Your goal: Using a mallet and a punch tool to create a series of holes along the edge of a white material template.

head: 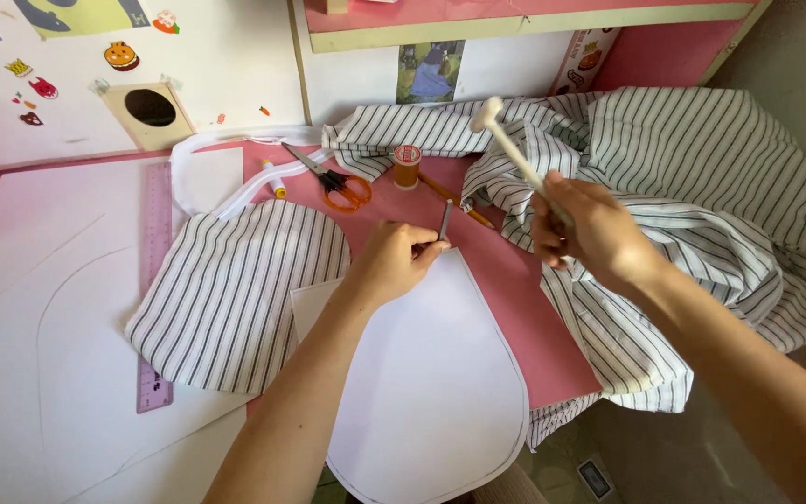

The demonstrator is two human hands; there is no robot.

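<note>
Pink table (506, 280) | left hand (394, 261) pinches upright metal punch (445, 222) | right hand (590, 229) fisted around white mallet (506, 140)

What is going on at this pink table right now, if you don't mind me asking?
A person holds a thin dark metal punch upright with the left hand, its tip at the top edge of a white paper pattern. The right hand raises a small white mallet. Striped fabric, orange scissors and a purple ruler lie nearby.
</note>
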